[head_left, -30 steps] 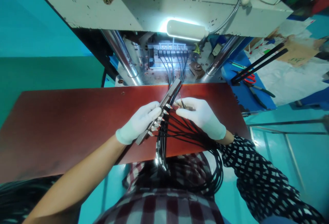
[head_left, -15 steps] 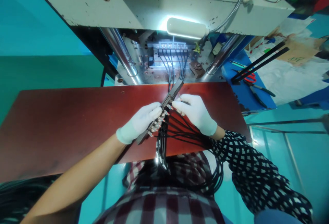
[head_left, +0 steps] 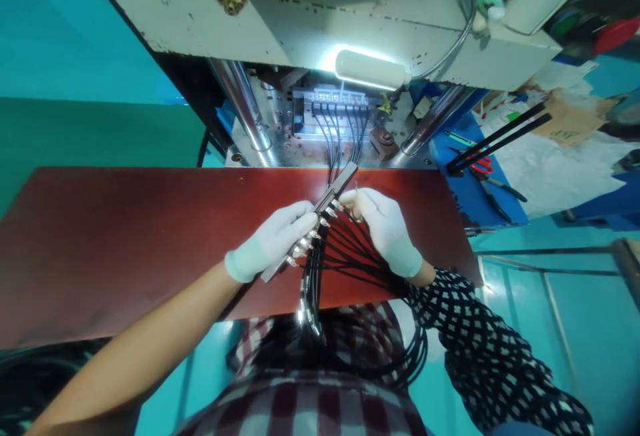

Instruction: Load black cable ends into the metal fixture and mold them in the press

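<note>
A pale press with chipped paint (head_left: 300, 23) spans the far side, steel posts (head_left: 243, 103) beneath it; before it stretches the red-brown desk (head_left: 125, 243), its near edge close to the person's lap; black cables (head_left: 311, 283) run from the press under the bar and over that near edge, while more fan out towards the right wrist; the metal bar (head_left: 345, 178) slants above the middle of the desk, upper end pointing towards the press; the left hand (head_left: 280, 233), gloved in white, grips the bar around its middle, thumb on top; the right hand (head_left: 387, 226), gloved likewise, sits just beside the bar's upper half, fingers pinched together; a lit fixture (head_left: 330, 128) inside the press holds several cable ends, beneath a white lamp (head_left: 370, 69); small connectors (head_left: 303, 244) line the bar's right edge; a thin piece (head_left: 357, 189) pokes from the right fingertips, too small to identify.
</note>
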A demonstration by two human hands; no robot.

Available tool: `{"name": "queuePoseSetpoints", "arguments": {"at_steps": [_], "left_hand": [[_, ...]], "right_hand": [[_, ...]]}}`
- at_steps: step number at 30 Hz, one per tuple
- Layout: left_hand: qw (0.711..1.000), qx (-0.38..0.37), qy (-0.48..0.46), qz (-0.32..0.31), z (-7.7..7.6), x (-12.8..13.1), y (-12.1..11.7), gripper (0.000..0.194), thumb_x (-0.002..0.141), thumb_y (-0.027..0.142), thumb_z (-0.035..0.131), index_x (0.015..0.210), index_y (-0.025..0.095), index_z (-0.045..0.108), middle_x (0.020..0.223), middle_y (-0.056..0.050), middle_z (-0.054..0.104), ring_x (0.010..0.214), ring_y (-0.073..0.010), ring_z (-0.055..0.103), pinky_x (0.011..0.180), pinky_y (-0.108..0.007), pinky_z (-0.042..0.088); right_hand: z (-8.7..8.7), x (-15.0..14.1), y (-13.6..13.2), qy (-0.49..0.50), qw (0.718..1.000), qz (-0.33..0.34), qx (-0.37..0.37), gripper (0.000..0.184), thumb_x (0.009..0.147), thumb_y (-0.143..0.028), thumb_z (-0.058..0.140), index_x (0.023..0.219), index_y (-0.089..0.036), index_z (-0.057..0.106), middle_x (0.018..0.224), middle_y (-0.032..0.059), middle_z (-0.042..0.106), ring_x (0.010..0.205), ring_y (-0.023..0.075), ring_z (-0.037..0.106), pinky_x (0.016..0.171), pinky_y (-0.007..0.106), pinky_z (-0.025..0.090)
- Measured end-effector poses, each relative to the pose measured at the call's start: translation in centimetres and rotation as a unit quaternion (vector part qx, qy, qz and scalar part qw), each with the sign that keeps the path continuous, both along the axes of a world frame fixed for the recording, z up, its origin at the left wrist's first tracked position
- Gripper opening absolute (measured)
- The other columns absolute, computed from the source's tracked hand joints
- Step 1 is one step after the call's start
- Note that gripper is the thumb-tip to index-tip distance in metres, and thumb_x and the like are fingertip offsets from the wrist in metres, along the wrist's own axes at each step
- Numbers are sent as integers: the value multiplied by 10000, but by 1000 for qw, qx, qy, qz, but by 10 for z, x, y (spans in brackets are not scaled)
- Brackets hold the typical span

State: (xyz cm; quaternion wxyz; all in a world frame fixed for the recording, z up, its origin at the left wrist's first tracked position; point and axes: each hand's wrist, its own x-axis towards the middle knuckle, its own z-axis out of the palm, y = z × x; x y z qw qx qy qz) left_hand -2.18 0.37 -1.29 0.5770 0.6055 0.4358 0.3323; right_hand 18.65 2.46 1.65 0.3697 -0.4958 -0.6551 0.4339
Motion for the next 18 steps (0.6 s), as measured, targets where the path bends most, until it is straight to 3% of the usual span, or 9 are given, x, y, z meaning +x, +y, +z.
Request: {"name": "queuePoseSetpoints", "arguments": {"at_steps": [3,7,13,18], "left_hand": [[1000,-16,-20,-1,-3,-2,1,380,976,506,482,828,158,522,755,14,488,671,-108,442,609,-235,385],[999,-45,-31,-4,-6,-3,1,388,962,533,493,872,160,543,748,14,506,633,-109,457,568,-232,387],[999,-17,-19,-20,-6,-5,3,385,968,520,489,837,161,531,751,18,499,663,-106,453,592,-228,397],[999,-38,14,-28,-1,-4,1,404,961,554,472,822,176,500,718,19,499,625,-109,478,552,-230,402]], "right_hand": [[1,3,5,5,999,-23,-24,255,932,-285,494,823,-171,695,704,-3,613,671,125,536,668,252,426],[3,3,11,-42,998,29,-21,262,884,-268,546,650,-171,612,629,-15,557,625,125,492,626,262,393],[10,2,14,-83,993,86,-3,282,890,-248,496,637,-172,596,682,22,594,672,150,507,647,277,400],[13,3,11,-62,996,61,-37,292,857,-234,515,570,-183,533,596,-9,527,608,128,483,606,265,378]]}}
